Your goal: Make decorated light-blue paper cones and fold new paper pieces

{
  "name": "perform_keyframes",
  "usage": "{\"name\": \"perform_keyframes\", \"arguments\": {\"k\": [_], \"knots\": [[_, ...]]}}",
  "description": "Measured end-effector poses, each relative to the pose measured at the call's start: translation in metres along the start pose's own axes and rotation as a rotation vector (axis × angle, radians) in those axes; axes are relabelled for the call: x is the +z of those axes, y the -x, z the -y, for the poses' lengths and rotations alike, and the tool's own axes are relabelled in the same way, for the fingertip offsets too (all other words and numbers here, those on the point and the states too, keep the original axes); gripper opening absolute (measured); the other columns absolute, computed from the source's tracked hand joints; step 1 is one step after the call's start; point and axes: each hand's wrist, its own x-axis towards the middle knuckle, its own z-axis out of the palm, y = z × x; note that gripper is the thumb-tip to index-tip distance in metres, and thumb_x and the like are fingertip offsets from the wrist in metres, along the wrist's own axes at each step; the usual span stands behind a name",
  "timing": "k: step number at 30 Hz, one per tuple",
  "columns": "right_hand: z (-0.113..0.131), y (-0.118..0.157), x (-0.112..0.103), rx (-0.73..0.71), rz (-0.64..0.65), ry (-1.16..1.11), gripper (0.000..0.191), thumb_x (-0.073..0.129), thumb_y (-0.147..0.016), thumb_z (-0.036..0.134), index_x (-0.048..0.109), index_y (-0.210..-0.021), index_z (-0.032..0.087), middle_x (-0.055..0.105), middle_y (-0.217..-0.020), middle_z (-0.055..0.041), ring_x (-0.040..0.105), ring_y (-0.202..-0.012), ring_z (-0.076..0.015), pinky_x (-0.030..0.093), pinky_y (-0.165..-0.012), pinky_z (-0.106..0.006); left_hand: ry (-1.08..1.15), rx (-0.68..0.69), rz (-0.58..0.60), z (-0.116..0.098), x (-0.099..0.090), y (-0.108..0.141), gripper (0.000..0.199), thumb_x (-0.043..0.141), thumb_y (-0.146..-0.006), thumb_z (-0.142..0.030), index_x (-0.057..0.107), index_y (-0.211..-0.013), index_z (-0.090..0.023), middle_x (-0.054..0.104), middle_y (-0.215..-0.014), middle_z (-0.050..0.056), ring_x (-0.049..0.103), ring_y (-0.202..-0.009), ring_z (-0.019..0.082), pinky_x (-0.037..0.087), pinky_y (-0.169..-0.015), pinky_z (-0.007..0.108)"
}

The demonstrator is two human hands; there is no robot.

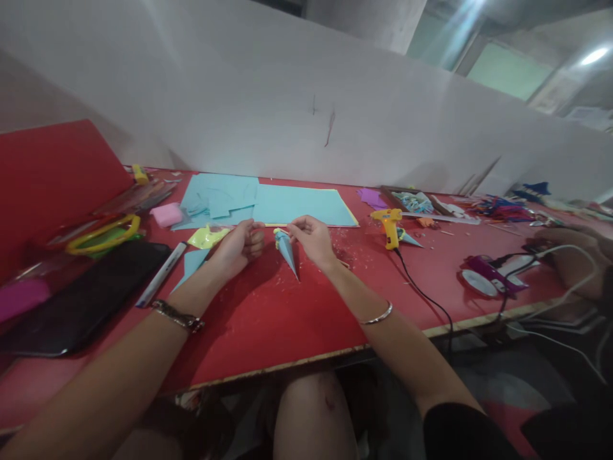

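Observation:
A small blue paper cone (288, 254) with a pale yellow trim round its wide end points its tip towards me, near the middle of the red table. My right hand (313, 241) is closed, thumb and fingertips pinched at the cone's wide end. To the left, my left hand (243, 244) is curled shut with its fingertips together; anything in them is too small to make out. Just beyond that wrist lie a yellow-green packet of soft clay (207, 237) and a piece of blue paper (191, 265).
Light blue sheets (299, 204) lie behind my hands. On the right are a yellow glue gun (390, 225) with a cord, another blue cone (410, 239), a tray (390, 191) and a purple device (495, 275). A marker (161, 273) and black tablet-like slab (90, 300) lie left.

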Motion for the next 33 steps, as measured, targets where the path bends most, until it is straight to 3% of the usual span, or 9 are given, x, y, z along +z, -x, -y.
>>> {"name": "perform_keyframes", "arguments": {"k": [4, 10, 16, 22, 28, 33], "knots": [[-0.0012, -0.0011, 0.0005, 0.011, 0.032, -0.059, 0.017, 0.056, -0.071, 0.035, 0.058, -0.076, 0.018, 0.06, -0.066, 0.0013, 0.06, -0.057, -0.0088, 0.05, -0.063, -0.024, -0.005, -0.015, -0.011, -0.001, 0.0018, 0.0007, 0.021, 0.035, -0.081, -0.022, 0.045, -0.064, -0.017, 0.021, -0.038, -0.01, 0.019, -0.028, 0.004, 0.016, -0.03, 0.017], [0.0004, -0.0001, -0.0005, 0.014, 0.014, 0.0, 0.025, 0.051, -0.074, 0.04, 0.055, -0.064, 0.017, 0.054, -0.054, 0.0031, 0.052, -0.044, -0.0073, 0.045, -0.05, -0.021, -0.018, -0.016, -0.008, -0.0017, 0.0039, 0.0026, 0.023, 0.034, -0.082, -0.021, 0.044, -0.061, -0.016, 0.02, -0.038, -0.01, 0.018, -0.028, 0.004, 0.015, -0.03, 0.017], [-0.0027, -0.0021, -0.0004, -0.031, -0.001, 0.058, 0.009, 0.058, -0.066, 0.027, 0.058, -0.069, 0.018, 0.059, -0.064, 0.0024, 0.056, -0.058, -0.0093, 0.047, -0.061, -0.023, -0.016, -0.019, -0.001, -0.0023, 0.0049, 0.0031, 0.024, 0.033, -0.082, -0.02, 0.043, -0.061, -0.017, 0.021, -0.038, -0.01, 0.019, -0.027, 0.004, 0.016, -0.029, 0.017], [-0.0023, -0.0024, 0.0008, 0.04, 0.005, -0.053, 0.02, 0.042, -0.079, 0.028, 0.059, -0.077, 0.019, 0.058, -0.067, 0.0007, 0.057, -0.058, -0.0078, 0.048, -0.063, -0.023, -0.007, -0.013, -0.001, -0.0013, 0.0036, 0.0027, 0.024, 0.033, -0.082, -0.021, 0.043, -0.062, -0.017, 0.022, -0.038, -0.01, 0.02, -0.028, 0.004, 0.017, -0.029, 0.016], [-0.0027, -0.0013, 0.0002, -0.024, 0.015, 0.06, 0.01, 0.058, -0.067, 0.028, 0.057, -0.067, 0.018, 0.058, -0.061, 0.0028, 0.055, -0.056, -0.009, 0.047, -0.059, -0.022, -0.003, -0.016, -0.002, -0.0013, 0.0043, 0.0027, 0.024, 0.032, -0.083, -0.021, 0.044, -0.062, -0.016, 0.022, -0.038, -0.01, 0.019, -0.027, 0.004, 0.016, -0.029, 0.016], [-0.0044, -0.0015, 0.0012, 0.017, 0.041, -0.009, 0.009, 0.054, -0.071, 0.024, 0.06, -0.075, 0.019, 0.061, -0.068, 0.0011, 0.059, -0.06, -0.0092, 0.048, -0.064, -0.024, -0.009, -0.026, -0.013, -0.0027, 0.0059, 0.003, 0.025, 0.031, -0.083, -0.021, 0.045, -0.063, -0.016, 0.022, -0.037, -0.01, 0.02, -0.027, 0.004, 0.016, -0.029, 0.016]]}}
